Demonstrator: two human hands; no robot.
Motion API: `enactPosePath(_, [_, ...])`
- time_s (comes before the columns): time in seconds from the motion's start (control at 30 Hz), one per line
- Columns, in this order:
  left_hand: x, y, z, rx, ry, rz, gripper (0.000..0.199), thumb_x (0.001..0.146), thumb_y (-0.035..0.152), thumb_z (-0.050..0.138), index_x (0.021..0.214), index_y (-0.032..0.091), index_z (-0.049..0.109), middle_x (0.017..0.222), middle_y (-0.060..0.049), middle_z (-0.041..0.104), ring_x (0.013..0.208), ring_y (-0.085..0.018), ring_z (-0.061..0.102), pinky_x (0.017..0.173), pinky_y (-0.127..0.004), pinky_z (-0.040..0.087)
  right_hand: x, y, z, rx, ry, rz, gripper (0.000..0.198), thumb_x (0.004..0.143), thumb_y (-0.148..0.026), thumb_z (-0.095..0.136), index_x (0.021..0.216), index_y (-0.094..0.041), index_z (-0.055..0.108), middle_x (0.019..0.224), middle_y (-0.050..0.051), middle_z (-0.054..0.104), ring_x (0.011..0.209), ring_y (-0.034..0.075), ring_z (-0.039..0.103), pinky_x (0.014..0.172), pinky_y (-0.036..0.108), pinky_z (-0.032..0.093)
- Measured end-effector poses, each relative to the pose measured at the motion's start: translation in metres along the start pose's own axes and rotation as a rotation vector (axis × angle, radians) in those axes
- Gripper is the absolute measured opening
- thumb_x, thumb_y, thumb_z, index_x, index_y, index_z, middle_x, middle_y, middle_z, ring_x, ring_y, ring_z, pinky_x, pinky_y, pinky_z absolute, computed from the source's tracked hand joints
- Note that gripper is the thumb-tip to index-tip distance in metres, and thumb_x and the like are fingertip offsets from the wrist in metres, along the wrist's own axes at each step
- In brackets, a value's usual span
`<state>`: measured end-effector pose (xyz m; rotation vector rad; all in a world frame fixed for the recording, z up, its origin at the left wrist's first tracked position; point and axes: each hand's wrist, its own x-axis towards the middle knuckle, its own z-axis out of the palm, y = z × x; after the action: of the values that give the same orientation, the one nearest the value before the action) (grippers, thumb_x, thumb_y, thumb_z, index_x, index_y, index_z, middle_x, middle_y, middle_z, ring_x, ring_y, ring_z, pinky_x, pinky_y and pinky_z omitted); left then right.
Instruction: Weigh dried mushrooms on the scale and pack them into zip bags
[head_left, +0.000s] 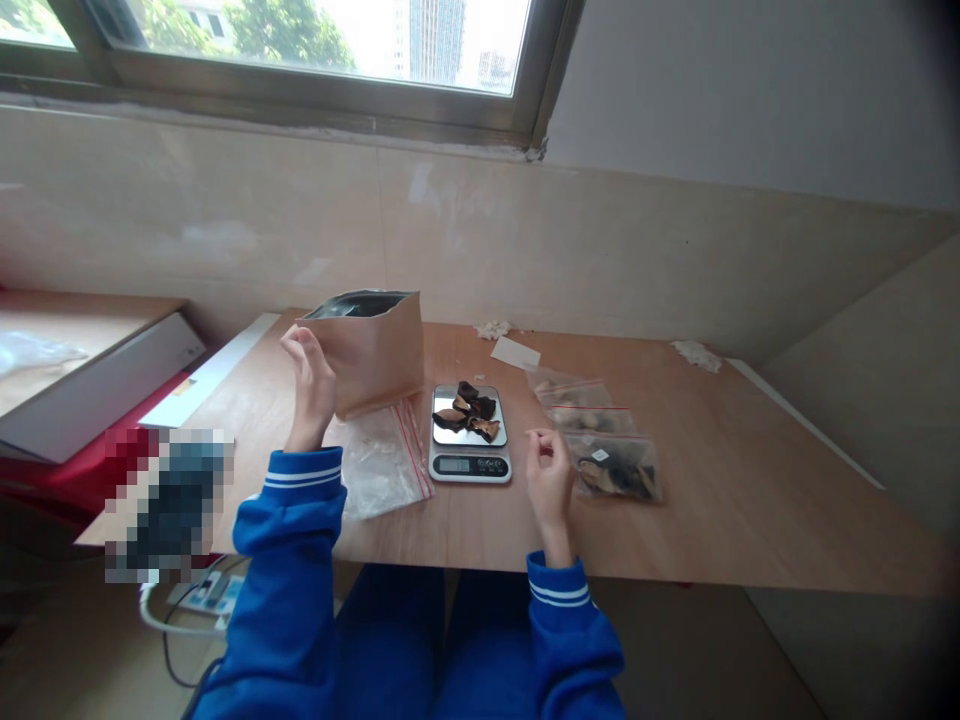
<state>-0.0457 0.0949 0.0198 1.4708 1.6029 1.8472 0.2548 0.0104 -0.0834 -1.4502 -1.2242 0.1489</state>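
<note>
My left hand [311,378] is raised with its fingers closed, at the left edge of an upright, open-topped brown paper bag [379,350]. Whether the fingertips pinch the bag or something small, I cannot tell. Dark, curled dried slices [471,410] lie on the plate of a small digital kitchen scale [469,468]; its display reading is too small to make out. Right of the scale, my right hand [550,482] has its fingers curled to the thumb, with nothing visible in them. Beside it lies a clear zip bag [619,468] holding similar dark slices.
Two more zip bags [589,418] with pale contents overlap behind. An open zip bag [375,460] lies left of the scale. A white card [515,352] and crumpled tissue [493,329] lie near the wall. At the left is a blurred-out dark object [172,505] with a cable [169,628] below.
</note>
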Motion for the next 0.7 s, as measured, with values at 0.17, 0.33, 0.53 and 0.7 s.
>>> enactPosePath(0.17, [-0.014, -0.025, 0.014, 0.017, 0.034, 0.014, 0.056, 0.096, 0.062, 0.024, 0.13, 0.018, 0.029, 0.143, -0.02, 0.035, 0.138, -0.023, 0.036, 0.116, -0.043, 0.028, -0.012, 0.011, -0.007, 0.037, -0.027, 0.105, 0.036, 0.094, -0.05, 0.048, 0.072, -0.021, 0.049, 0.072, 0.005, 0.065, 0.068, 0.018, 0.059, 0.072, 0.032, 0.044])
enactPosePath(0.33, [-0.044, -0.046, 0.022, 0.125, 0.151, -0.068, 0.045, 0.091, 0.036, 0.05, 0.128, 0.016, 0.032, 0.139, -0.02, 0.033, 0.138, -0.027, 0.031, 0.117, -0.047, 0.024, -0.02, 0.021, -0.008, 0.029, -0.012, 0.149, 0.038, 0.094, -0.052, 0.046, 0.069, -0.023, 0.043, 0.065, 0.0, 0.057, 0.061, 0.016, 0.055, 0.065, 0.03, 0.043])
enactPosePath(0.53, [-0.055, -0.051, 0.023, 0.25, 0.097, -0.011, 0.042, 0.082, 0.021, 0.056, 0.119, 0.014, 0.038, 0.127, -0.018, 0.04, 0.125, -0.029, 0.039, 0.111, -0.052, 0.029, -0.022, 0.026, -0.008, 0.026, 0.021, 0.19, 0.038, 0.095, -0.051, 0.044, 0.07, -0.025, 0.034, 0.056, -0.006, 0.045, 0.052, 0.013, 0.046, 0.059, 0.028, 0.038])
enactPosePath(0.7, [-0.051, -0.046, 0.018, 0.21, 0.081, 0.012, 0.03, 0.083, 0.02, 0.055, 0.11, 0.016, 0.044, 0.119, -0.015, 0.044, 0.113, -0.026, 0.047, 0.105, -0.049, 0.038, -0.022, 0.029, -0.007, 0.044, 0.043, 0.207, 0.037, 0.094, -0.052, 0.045, 0.072, -0.025, 0.033, 0.058, -0.008, 0.037, 0.052, 0.012, 0.039, 0.055, 0.027, 0.033])
